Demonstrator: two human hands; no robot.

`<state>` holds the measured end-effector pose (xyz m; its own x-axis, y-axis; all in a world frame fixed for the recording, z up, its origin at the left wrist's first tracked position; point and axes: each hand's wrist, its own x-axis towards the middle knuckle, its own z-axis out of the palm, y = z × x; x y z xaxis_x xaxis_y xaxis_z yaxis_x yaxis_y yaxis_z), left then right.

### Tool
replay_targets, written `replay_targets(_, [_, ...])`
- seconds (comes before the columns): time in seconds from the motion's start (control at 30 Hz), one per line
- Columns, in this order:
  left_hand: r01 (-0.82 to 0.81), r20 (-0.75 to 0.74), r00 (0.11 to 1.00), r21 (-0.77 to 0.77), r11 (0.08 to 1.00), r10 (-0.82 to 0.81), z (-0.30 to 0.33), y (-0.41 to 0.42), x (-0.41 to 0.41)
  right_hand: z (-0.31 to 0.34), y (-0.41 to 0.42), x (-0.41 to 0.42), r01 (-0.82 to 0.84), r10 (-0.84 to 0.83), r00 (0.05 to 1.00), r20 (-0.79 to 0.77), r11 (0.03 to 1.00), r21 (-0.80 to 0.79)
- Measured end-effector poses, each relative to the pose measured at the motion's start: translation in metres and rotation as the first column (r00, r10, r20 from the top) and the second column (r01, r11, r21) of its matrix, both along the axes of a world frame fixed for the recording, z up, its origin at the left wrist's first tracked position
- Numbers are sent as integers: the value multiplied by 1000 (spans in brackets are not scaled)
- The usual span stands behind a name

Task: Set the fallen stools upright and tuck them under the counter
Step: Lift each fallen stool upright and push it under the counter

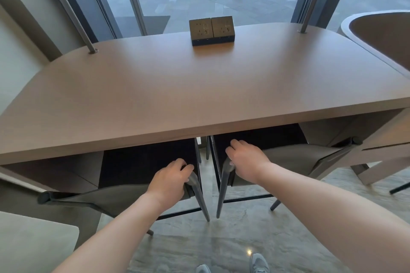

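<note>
While both stools stand upright, seats partly under the tabletop (177, 86), the left hand (169, 180) has fingers curled over the left stool (124, 197) backrest; the right hand (246, 160) grips the right stool (295, 157).

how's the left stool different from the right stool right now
The left stool stands under the left half of the counter, its backrest running off to the left; the right stool mirrors it, backrest running right. The left hand has its grip on the left stool's inner corner; the right hand has the right stool's. Both are upright, grey with dark seats, partly tucked under.
</note>
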<state>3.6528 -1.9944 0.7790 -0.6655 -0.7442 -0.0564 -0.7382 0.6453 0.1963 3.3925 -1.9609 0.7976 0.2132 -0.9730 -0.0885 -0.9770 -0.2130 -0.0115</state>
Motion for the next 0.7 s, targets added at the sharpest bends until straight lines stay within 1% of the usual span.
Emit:
replay_targets(0.2, [17, 23, 1000, -11, 1000, -17, 0, -1, 0, -3, -5, 14, -44, 44, 999, -6, 999, 27])
replay_targets(0.53, [27, -2, 1000, -2, 1000, -27, -1, 1, -1, -8, 2, 14, -83, 87, 996, -33, 993, 86])
replay_targets(0.7, [25, -1, 1000, -35, 999, -25, -1, 0, -2, -8, 0, 14, -78, 79, 997, -11, 995, 67])
